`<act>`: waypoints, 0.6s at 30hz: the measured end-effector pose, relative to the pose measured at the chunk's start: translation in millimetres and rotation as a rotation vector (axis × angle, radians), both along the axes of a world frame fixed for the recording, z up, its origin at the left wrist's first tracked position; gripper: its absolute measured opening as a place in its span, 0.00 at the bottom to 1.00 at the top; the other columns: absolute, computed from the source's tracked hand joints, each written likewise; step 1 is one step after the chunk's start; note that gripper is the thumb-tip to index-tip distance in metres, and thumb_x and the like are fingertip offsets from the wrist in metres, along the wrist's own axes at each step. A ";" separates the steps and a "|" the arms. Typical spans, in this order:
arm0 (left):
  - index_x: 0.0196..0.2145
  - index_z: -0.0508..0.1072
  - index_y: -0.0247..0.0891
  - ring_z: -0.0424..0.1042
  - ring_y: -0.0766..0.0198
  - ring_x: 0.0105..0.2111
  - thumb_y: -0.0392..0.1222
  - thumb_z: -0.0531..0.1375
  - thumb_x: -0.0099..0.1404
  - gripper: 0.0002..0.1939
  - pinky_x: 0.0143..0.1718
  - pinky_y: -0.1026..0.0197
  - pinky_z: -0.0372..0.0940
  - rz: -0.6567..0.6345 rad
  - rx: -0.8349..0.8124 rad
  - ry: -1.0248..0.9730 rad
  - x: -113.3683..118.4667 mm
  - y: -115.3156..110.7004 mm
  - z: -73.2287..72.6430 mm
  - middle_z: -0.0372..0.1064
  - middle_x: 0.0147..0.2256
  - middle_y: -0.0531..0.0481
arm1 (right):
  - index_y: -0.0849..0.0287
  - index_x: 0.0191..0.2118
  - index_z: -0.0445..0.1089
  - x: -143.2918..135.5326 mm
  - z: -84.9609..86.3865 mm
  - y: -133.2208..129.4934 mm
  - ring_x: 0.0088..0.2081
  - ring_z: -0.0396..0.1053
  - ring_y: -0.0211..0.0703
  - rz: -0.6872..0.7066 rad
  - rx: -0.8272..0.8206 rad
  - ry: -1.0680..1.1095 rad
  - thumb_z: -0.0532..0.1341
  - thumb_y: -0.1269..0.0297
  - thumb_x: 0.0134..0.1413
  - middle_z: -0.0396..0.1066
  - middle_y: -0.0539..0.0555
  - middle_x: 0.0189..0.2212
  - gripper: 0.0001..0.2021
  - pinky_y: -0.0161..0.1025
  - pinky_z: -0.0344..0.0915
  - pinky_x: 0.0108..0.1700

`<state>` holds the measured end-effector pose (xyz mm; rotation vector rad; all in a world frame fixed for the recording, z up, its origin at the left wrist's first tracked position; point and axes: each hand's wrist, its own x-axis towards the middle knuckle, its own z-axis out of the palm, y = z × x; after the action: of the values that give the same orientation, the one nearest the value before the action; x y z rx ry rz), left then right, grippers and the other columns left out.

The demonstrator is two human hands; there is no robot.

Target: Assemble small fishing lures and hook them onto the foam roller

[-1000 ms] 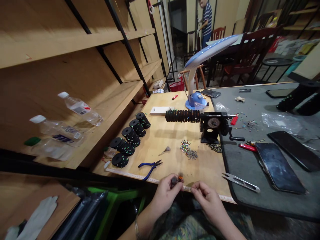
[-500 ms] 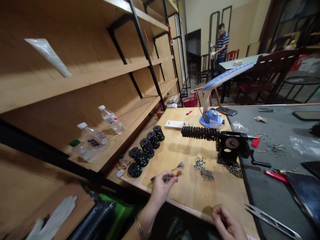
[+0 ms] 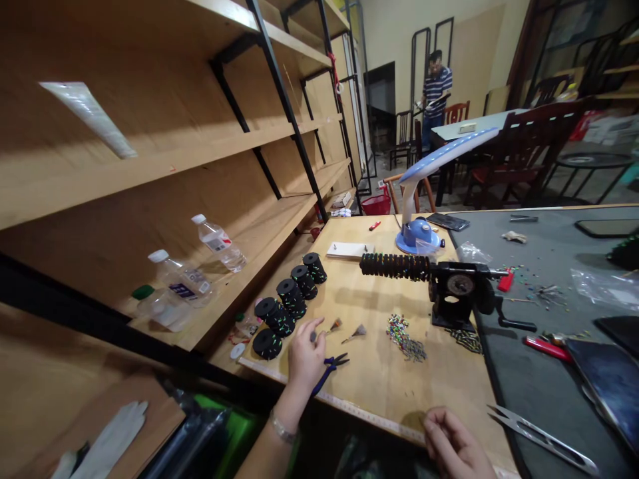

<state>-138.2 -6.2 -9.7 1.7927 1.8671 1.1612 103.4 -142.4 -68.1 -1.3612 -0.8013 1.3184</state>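
Observation:
My left hand point(image 3: 305, 352) is over the near left of the wooden table, its fingers bent around a small dark piece point(image 3: 313, 336) that I cannot make out. Just beyond the fingertips lies a small fan-shaped tuft with an orange tip point(image 3: 336, 324), and a greyish tuft point(image 3: 356, 332) is to its right. Blue-handled pliers point(image 3: 327, 376) lie beside the wrist, jaws apart. At the front edge my right hand point(image 3: 452, 439) is curled, thumb against the fingers; whatever it may hold is hidden. Colored beads point(image 3: 398, 329) and small metal pieces point(image 3: 414, 349) are heaped mid-table.
Several black spools point(image 3: 267, 342) stand along the left edge. A black hand-cranked winder point(image 3: 454, 293) carries a row of wound black spools point(image 3: 394, 266). Behind it stands a blue lamp point(image 3: 418, 234). Metal snips point(image 3: 542, 439) lie right. Shelving point(image 3: 279, 213) borders the left; a person point(image 3: 436, 86) stands far off.
My left hand has moved left, toward the spools. The orange-tipped tuft, earlier at its fingers, is now farther left, and the pliers are uncovered. My right hand stays put.

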 end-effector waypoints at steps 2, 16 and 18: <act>0.39 0.76 0.36 0.73 0.55 0.38 0.41 0.58 0.60 0.11 0.37 0.59 0.67 -0.011 0.014 -0.063 7.1 -14.5 10.9 0.74 0.41 0.42 | 0.55 0.27 0.64 -0.5 3.5 0.3 0.17 0.49 0.34 -0.006 0.006 0.015 0.60 0.34 0.45 0.56 0.43 0.16 0.25 0.32 0.45 0.19; 0.29 0.74 0.33 0.50 0.76 0.15 0.57 0.71 0.43 0.25 0.16 0.69 0.44 -0.378 -0.809 -0.965 104.7 -102.3 -15.2 0.59 0.18 0.59 | 0.57 0.28 0.65 0.8 5.0 -7.9 0.21 0.58 0.37 0.039 0.126 -0.102 0.58 0.42 0.53 0.60 0.45 0.18 0.21 0.33 0.57 0.25; 0.25 0.71 0.33 0.42 0.78 0.13 0.58 0.72 0.42 0.25 0.15 0.68 0.36 -0.341 -0.869 -1.031 106.6 -98.4 -15.5 0.53 0.16 0.63 | 0.58 0.28 0.66 0.0 7.3 -10.1 0.23 0.60 0.37 0.048 0.164 -0.154 0.58 0.44 0.54 0.61 0.46 0.20 0.20 0.34 0.58 0.26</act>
<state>-31.6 -104.5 -25.2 0.7212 1.0781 0.7093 103.4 -152.6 -60.8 -1.3304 -1.0300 1.1674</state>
